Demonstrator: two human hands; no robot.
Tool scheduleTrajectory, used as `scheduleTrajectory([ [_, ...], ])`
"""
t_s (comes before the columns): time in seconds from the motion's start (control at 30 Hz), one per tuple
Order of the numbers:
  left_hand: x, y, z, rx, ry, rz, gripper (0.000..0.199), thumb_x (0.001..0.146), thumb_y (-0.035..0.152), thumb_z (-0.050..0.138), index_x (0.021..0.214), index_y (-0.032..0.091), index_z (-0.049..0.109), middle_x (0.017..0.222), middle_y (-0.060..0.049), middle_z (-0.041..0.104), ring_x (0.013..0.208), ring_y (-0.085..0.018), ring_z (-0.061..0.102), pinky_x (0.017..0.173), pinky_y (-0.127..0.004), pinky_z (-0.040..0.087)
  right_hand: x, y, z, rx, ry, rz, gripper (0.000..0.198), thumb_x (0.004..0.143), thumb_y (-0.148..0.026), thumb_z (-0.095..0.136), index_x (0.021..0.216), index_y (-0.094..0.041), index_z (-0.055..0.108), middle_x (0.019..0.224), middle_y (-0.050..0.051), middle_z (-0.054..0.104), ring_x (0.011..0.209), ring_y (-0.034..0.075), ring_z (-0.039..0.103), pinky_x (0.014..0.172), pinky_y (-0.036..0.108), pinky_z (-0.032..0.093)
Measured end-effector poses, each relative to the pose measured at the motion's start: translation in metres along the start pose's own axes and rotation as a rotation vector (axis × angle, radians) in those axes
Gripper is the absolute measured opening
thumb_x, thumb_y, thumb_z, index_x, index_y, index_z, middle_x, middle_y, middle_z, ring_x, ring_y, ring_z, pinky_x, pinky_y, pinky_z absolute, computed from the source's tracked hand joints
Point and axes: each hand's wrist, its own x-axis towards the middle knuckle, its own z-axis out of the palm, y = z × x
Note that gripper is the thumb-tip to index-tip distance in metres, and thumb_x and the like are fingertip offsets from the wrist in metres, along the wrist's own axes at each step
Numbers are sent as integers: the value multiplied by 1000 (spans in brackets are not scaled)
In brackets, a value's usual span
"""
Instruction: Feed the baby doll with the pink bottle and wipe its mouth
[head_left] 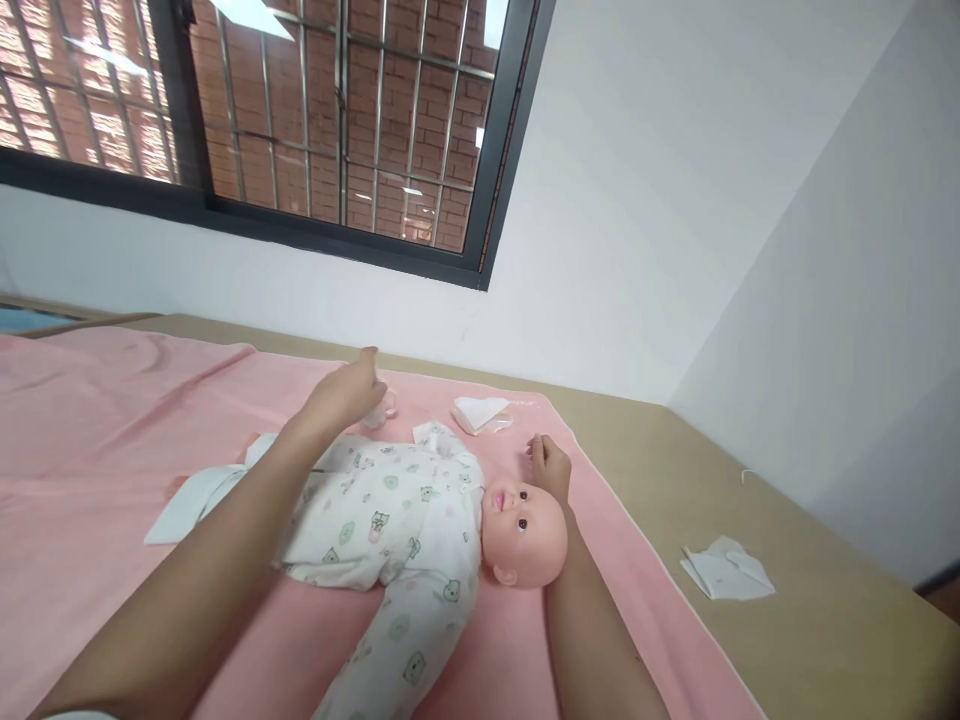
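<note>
A bald baby doll [525, 535] lies on its back on a pink blanket [82, 430], head to the right, in a white top with green animal prints [375, 510]. My left hand [351, 392] reaches across the doll to its far side, one finger sticking up and the others curled. A small pale pinkish, partly clear thing [384, 405] shows beneath these fingers; I cannot make out what it is. Beyond the doll's head, my right hand [551, 467] is loosely closed near the blanket, with nothing visible in it. My right forearm passes beside the head.
A folded white pad [478, 412] with a clear wrapper lies on the blanket's far side. Another folded white piece [727, 570] lies on the tan surface [622, 430] at right. A barred window [337, 120] and white wall stand behind.
</note>
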Motion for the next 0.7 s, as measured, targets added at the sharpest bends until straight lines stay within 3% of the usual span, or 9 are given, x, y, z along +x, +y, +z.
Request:
scheduleTrajectory([
  [0.1, -19, 34, 15, -27, -111, 227, 63, 86, 21, 46, 148, 18, 38, 129, -12, 65, 114, -29, 63, 95, -38, 48, -2, 2, -2, 68, -1, 22, 52, 93, -60, 29, 75, -21, 60, 72, 5, 70, 70, 19, 63, 67, 29, 42],
  [0.2, -25, 74, 42, -60, -346, 436, 56, 86, 20, 43, 142, 17, 49, 136, -13, 60, 123, -27, 57, 102, -35, 44, -5, 0, -3, 126, -8, 37, 52, 93, -60, 30, 74, -21, 60, 72, 5, 70, 69, 18, 63, 67, 28, 43],
  [0.33, -13, 121, 85, -65, -634, 558, 52, 80, 22, 51, 131, 18, 61, 132, -11, 64, 118, -27, 61, 102, -34, 46, -6, -3, -1, 190, -31, 58, 54, 92, -62, 30, 72, -21, 59, 70, 4, 69, 67, 18, 62, 65, 28, 43],
  [0.47, -1, 148, 119, -57, -1012, 547, 38, 77, 41, 62, 105, 18, 74, 109, -10, 75, 102, -28, 68, 88, -34, 55, -4, -1, 4, 240, -45, 109, 56, 91, -65, 31, 71, -21, 59, 66, 4, 67, 63, 18, 61, 61, 28, 42],
  [0.53, -1, 153, 130, -55, -1140, 504, 40, 73, 48, 67, 98, 19, 76, 103, -10, 76, 102, -29, 68, 85, -33, 56, -3, 1, 7, 251, -48, 128, 55, 91, -65, 31, 70, -21, 59, 64, 3, 66, 61, 18, 60, 59, 28, 42],
  [0.7, -11, 154, 146, -128, -1172, 402, 49, 70, 55, 71, 105, 21, 74, 115, -11, 73, 123, -30, 58, 92, -31, 53, -5, 1, 8, 237, -81, 126, 53, 91, -62, 31, 67, -22, 57, 64, 3, 66, 60, 18, 60, 61, 29, 42],
])
